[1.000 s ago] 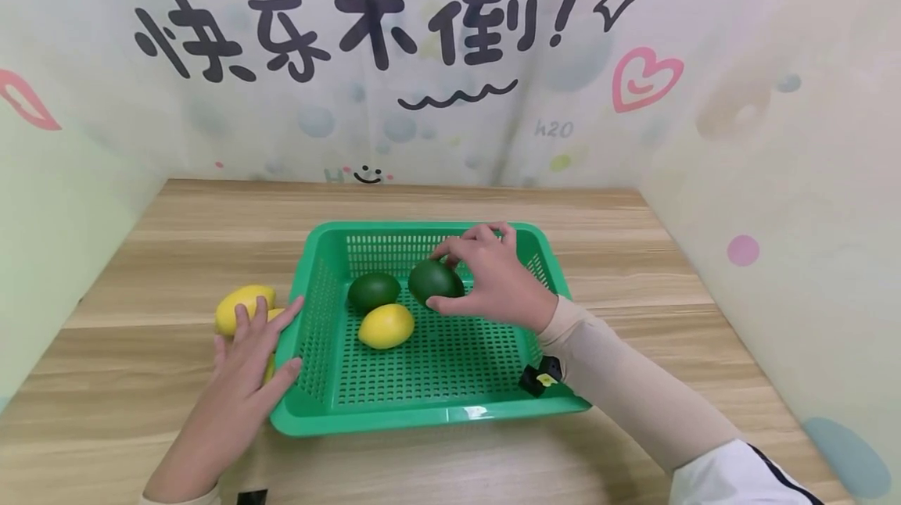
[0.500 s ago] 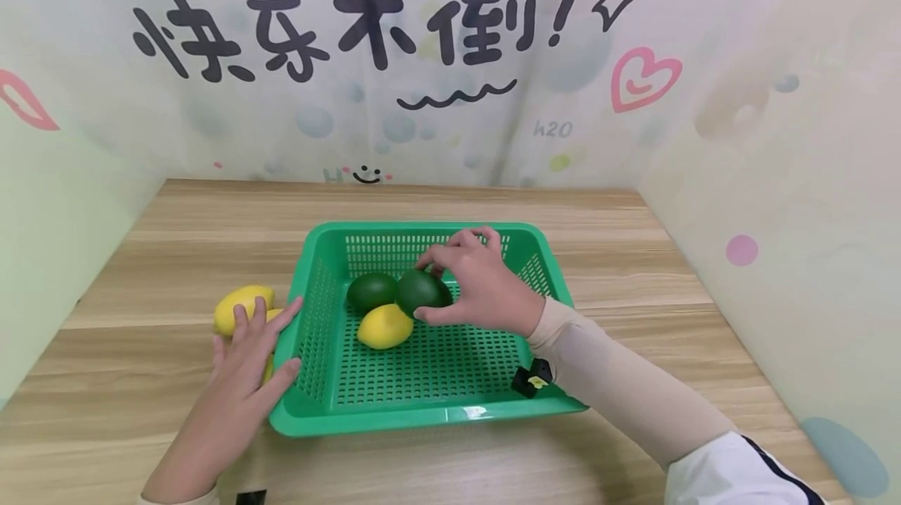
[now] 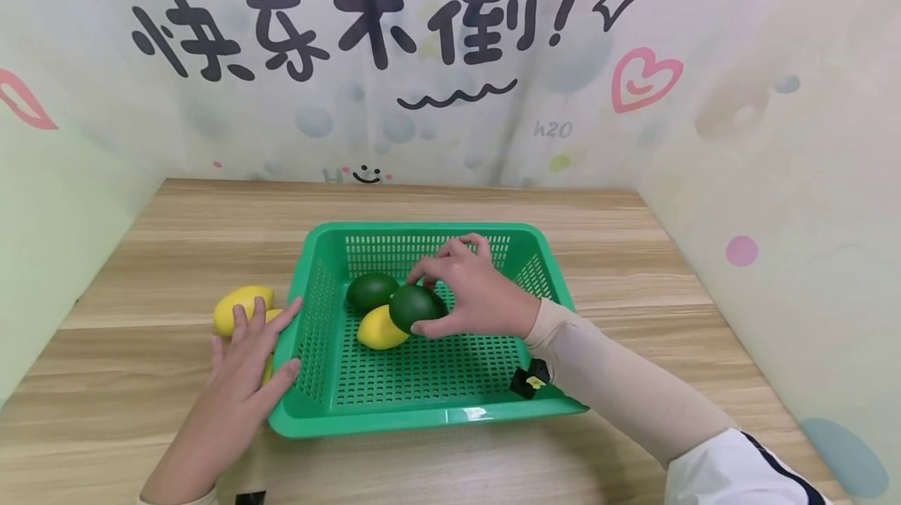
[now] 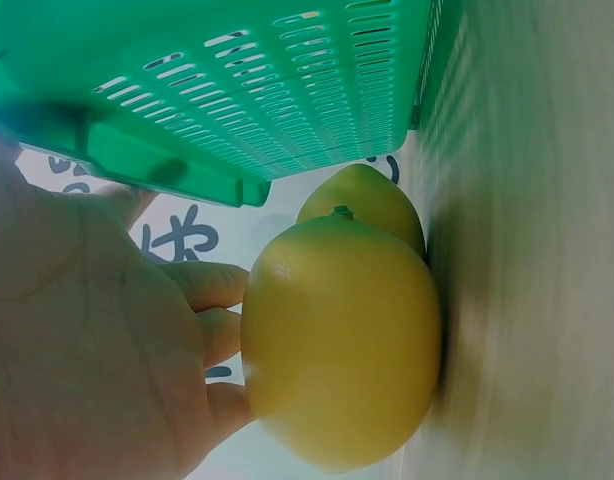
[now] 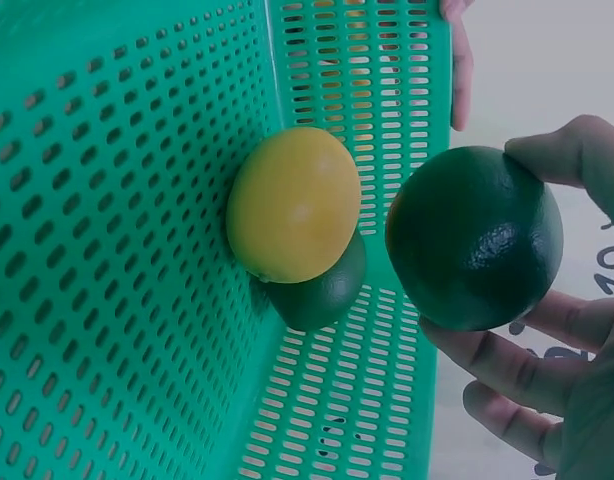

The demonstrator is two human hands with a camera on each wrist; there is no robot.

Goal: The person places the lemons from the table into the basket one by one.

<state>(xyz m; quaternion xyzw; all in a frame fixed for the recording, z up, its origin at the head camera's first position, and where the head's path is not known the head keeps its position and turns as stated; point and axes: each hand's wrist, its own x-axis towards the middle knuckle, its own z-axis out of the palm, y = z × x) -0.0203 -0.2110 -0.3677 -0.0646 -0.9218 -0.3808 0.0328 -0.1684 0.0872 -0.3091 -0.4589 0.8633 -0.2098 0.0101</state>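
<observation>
In the head view my right hand (image 3: pixel 475 286) pinches a dark green avocado (image 3: pixel 415 308) between thumb and fingers over the green basket (image 3: pixel 366 419). The right wrist view shows this avocado (image 5: pixel 477 240) raised off the basket floor. Below it inside lie a lemon (image 3: pixel 380 329) and a second avocado (image 3: pixel 371 291). My left hand (image 3: pixel 242 368) rests by the basket's left side, thumb and forefinger at the rim, fingers spread and relaxed. Under and beyond its fingers, lemons (image 3: pixel 235 308) lie on the table. The left wrist view shows a near lemon (image 4: pixel 337 340) at its fingertips.
The basket stands on a wood-grain table (image 3: pixel 633 255). A printed wall covering (image 3: pixel 450 137) rises behind the table, with side walls left and right. A small black object (image 3: pixel 250 498) shows at the front edge of the head view.
My right hand has moved the avocado left and toward me, so it now overlaps the lemon in the basket. The left hand and the basket have stayed put.
</observation>
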